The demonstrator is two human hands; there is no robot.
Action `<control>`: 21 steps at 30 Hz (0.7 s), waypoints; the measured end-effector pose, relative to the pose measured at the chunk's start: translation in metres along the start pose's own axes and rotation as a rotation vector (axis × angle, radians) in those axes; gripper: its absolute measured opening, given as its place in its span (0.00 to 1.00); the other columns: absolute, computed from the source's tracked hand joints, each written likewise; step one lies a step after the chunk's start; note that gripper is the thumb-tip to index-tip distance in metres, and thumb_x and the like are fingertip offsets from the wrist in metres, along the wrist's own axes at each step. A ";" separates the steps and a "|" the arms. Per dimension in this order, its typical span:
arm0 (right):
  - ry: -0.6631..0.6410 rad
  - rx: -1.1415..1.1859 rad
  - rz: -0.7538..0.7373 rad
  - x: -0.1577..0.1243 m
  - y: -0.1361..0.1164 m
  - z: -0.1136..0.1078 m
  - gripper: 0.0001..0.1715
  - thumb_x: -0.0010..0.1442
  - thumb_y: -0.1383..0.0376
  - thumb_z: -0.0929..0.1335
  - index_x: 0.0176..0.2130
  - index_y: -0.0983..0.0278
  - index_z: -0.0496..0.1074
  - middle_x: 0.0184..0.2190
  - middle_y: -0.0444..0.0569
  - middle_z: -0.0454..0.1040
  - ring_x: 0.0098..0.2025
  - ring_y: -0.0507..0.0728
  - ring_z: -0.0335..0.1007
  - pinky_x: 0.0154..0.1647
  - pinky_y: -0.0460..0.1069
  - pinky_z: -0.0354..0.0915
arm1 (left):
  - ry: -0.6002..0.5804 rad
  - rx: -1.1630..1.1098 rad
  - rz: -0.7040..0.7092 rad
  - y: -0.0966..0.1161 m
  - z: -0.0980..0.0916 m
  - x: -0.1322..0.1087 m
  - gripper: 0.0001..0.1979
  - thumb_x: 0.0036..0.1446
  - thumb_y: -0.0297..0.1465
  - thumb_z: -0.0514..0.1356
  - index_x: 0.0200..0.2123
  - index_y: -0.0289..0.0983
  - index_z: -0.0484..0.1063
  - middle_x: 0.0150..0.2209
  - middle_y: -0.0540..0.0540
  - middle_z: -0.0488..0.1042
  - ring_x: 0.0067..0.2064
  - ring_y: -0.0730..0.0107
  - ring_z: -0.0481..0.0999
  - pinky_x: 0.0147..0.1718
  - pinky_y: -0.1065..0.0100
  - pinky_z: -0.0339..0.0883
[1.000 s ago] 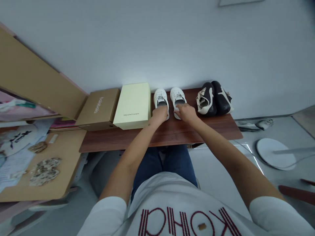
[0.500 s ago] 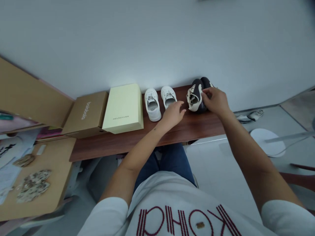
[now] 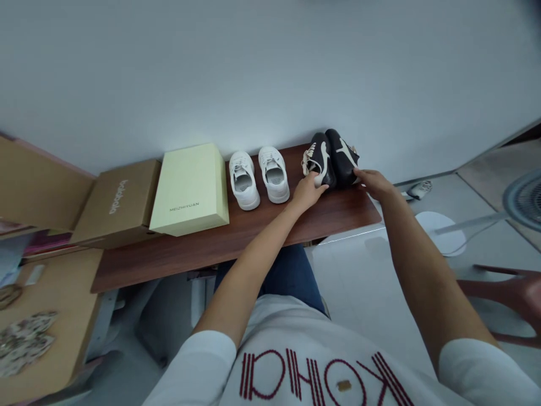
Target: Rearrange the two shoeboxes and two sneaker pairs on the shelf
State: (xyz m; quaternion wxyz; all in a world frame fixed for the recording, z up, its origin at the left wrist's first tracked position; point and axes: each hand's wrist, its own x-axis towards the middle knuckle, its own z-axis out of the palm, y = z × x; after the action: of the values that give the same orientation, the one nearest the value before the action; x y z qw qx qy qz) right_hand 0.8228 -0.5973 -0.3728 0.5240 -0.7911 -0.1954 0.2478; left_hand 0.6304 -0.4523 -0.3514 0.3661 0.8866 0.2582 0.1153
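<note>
A pair of black sneakers with cream trim stands side by side near the right end of the narrow wooden shelf [image 3: 270, 223], toes to the wall. My left hand [image 3: 309, 193] grips the heel of the left black sneaker [image 3: 323, 160], fingers partly hidden inside its opening. At the outer heel of the right black sneaker [image 3: 341, 158], my right hand [image 3: 374, 183] is closed, thumb and fingers pinching it. Left of them, apart from my hands, sit the left white sneaker [image 3: 245, 194] and the right white sneaker [image 3: 276, 189].
A pale yellow shoebox [image 3: 190, 177] and a brown cardboard box [image 3: 120, 197] sit on the shelf's left part. A cardboard-coloured table [image 3: 80, 293] adjoins at left. To the right are a fan [image 3: 526, 197] and a reddish stool [image 3: 515, 293].
My left hand has moved right, from beside the white sneakers onto the left black sneaker. The right black sneaker now sits more squarely beside it, and my right hand is lower on its heel.
</note>
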 end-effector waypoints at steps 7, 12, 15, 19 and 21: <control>0.003 0.155 -0.141 -0.003 -0.014 0.008 0.15 0.54 0.56 0.72 0.27 0.61 0.66 0.23 0.41 0.67 0.26 0.51 0.60 0.32 0.47 0.60 | -0.045 0.071 0.011 0.002 0.000 0.013 0.17 0.61 0.37 0.64 0.51 0.35 0.73 0.48 0.38 0.79 0.51 0.55 0.77 0.49 0.63 0.67; 0.102 -0.322 -0.368 -0.001 -0.029 -0.001 0.10 0.57 0.58 0.69 0.33 0.63 0.74 0.24 0.44 0.70 0.29 0.55 0.64 0.35 0.50 0.61 | -0.064 0.221 0.060 0.011 -0.010 0.013 0.16 0.63 0.36 0.62 0.51 0.35 0.73 0.49 0.37 0.79 0.53 0.52 0.77 0.49 0.61 0.67; 0.170 -0.650 -0.460 -0.006 -0.040 0.001 0.15 0.60 0.58 0.68 0.41 0.65 0.77 0.33 0.52 0.78 0.36 0.61 0.71 0.41 0.53 0.63 | -0.083 0.318 0.056 0.020 -0.019 0.010 0.17 0.64 0.36 0.61 0.54 0.35 0.71 0.50 0.35 0.78 0.53 0.50 0.77 0.48 0.59 0.68; 0.169 -0.994 -0.551 -0.016 -0.053 0.012 0.20 0.64 0.58 0.64 0.48 0.67 0.77 0.42 0.61 0.80 0.45 0.68 0.74 0.45 0.56 0.61 | -0.093 0.421 0.035 0.032 -0.028 0.008 0.18 0.65 0.33 0.59 0.56 0.35 0.70 0.50 0.35 0.78 0.54 0.50 0.77 0.48 0.57 0.69; 0.162 -1.115 -0.588 -0.020 -0.057 0.018 0.20 0.65 0.59 0.62 0.47 0.67 0.76 0.43 0.63 0.80 0.47 0.69 0.73 0.46 0.57 0.59 | -0.106 0.458 0.032 0.037 -0.031 0.010 0.17 0.65 0.32 0.59 0.56 0.35 0.69 0.50 0.35 0.78 0.54 0.51 0.77 0.48 0.57 0.70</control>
State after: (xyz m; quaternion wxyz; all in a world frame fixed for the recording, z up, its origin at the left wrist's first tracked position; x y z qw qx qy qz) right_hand 0.7934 -0.5738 -0.3225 0.0924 -0.8745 -0.4641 -0.1062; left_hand 0.6398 -0.4505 -0.3032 0.1666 0.9553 0.2440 0.0128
